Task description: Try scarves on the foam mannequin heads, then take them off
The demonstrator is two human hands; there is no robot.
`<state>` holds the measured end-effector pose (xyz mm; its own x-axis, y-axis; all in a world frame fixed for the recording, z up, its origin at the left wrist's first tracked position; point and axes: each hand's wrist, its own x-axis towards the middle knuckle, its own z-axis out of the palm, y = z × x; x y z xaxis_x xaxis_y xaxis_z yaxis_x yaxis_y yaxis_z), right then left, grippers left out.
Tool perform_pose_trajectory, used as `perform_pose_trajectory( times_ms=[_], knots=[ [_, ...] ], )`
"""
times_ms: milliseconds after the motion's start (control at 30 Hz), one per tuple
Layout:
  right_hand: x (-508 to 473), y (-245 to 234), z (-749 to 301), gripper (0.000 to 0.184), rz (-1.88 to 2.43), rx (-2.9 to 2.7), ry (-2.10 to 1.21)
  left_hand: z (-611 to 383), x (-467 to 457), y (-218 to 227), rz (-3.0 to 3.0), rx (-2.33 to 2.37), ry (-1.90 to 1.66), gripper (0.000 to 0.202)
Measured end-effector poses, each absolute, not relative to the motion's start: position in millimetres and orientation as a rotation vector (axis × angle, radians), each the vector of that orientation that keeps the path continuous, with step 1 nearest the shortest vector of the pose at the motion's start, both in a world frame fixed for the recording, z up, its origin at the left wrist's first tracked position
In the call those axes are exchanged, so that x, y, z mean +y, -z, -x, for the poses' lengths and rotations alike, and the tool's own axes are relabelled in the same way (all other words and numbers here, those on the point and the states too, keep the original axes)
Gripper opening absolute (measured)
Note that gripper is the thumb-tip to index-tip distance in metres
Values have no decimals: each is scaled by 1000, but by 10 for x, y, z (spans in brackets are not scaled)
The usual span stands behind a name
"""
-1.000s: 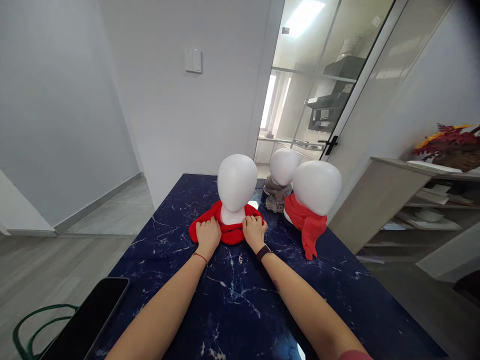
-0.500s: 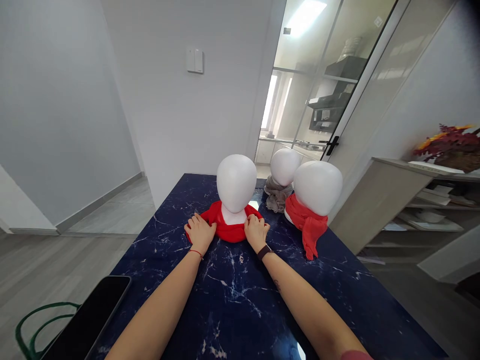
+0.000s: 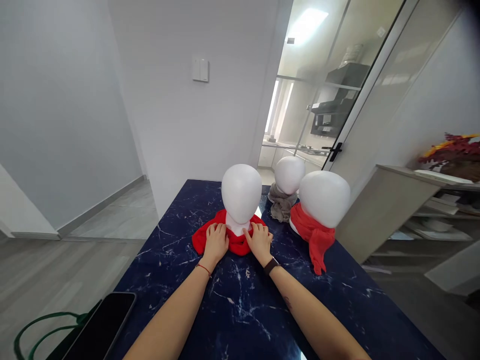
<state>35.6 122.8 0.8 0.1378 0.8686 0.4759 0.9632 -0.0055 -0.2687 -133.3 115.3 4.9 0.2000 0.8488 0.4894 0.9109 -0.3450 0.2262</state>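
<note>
A white mannequin head [image 3: 242, 192] stands upright on the dark blue marbled table, with a bright red scarf [image 3: 239, 246] draped around its neck base. On the scarf's left side, my left hand [image 3: 216, 245] presses close to the neck, its fingers curled over the cloth. My right hand [image 3: 260, 242] grips the scarf on the other side, thumb toward the neck. The fabric under both palms is hidden. Part of the scarf spreads flat to the left of my left hand.
To the right stands a second mannequin head [image 3: 325, 197] in a coral-red scarf [image 3: 314, 232]. Behind it is another head [image 3: 289, 174] with a grey scarf [image 3: 282, 203]. A phone [image 3: 103, 325] lies at the table's left edge [image 3: 150, 250], beside a green cord [image 3: 47, 317].
My left hand has moved right along the scarf, in toward the neck. My right hand stays near the neck on its side. The camera view has tilted slightly upward.
</note>
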Motion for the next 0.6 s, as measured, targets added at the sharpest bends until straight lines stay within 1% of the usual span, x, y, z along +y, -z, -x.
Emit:
perform_pose_trajectory(
  times_ms=[67,167,267,333,467,600],
  knots=[
    [1333,-63,-283,56,1888,-1715,176,1341,1151,-56,2297,-1797,834,27],
    [1540,-122,-128,75,1851,-1610,0,1353,1149,-61,2268,-1863,813,23],
    [1712,-82,15,89,1803,-1456,-130,1361,1149,-49,2286,-1871,804,22],
    [1771,-12,61,88,1741,-1373,-144,1365,1146,-35,2285,-1870,813,23],
    [1780,83,21,73,1528,-1266,-224,1376,1116,-17,2225,-1921,815,25],
    [1762,24,-42,62,1304,-1220,-375,1393,1073,-30,2136,-2014,788,30]
  ],
)
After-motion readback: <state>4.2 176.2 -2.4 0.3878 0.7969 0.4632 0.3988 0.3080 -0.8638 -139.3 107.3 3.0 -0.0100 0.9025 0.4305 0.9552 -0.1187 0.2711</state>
